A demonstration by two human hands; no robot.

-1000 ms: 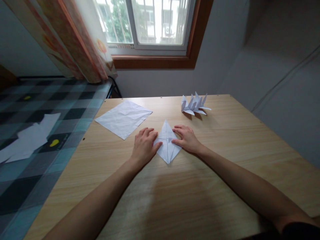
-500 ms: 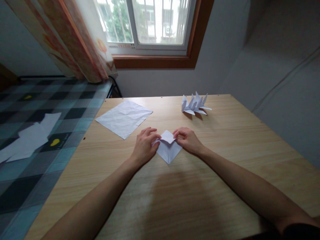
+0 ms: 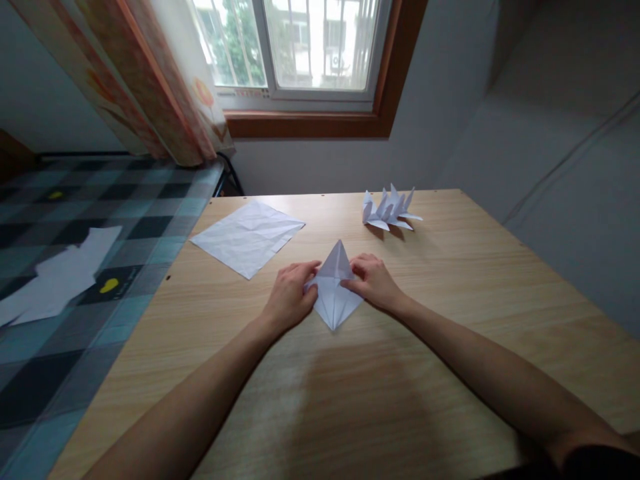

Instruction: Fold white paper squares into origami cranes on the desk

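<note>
Between my two hands a folded white sheet of paper (image 3: 333, 303) lies on the wooden table, one point toward me and a taller flap rising to a point on the far side. My left hand (image 3: 293, 290) grips its left edge, thumb on top and fingers curled behind. On the right edge, my right hand (image 3: 373, 280) pinches the paper, its thumb reaching over the middle crease. The fingers partly cover both side corners.
A creased white paper square (image 3: 250, 237) lies at the back left of the table (image 3: 240, 413). Several folded paper cranes (image 3: 390, 210) stand in a row at the back right. White paper scraps (image 3: 65, 277) rest on the checked bedcover (image 3: 40, 380). Beyond is a window (image 3: 320, 47).
The paper's upper flap has lifted and stretched away from me into a tall point. My right thumb has shifted inward over the paper; the left hand has barely moved.
</note>
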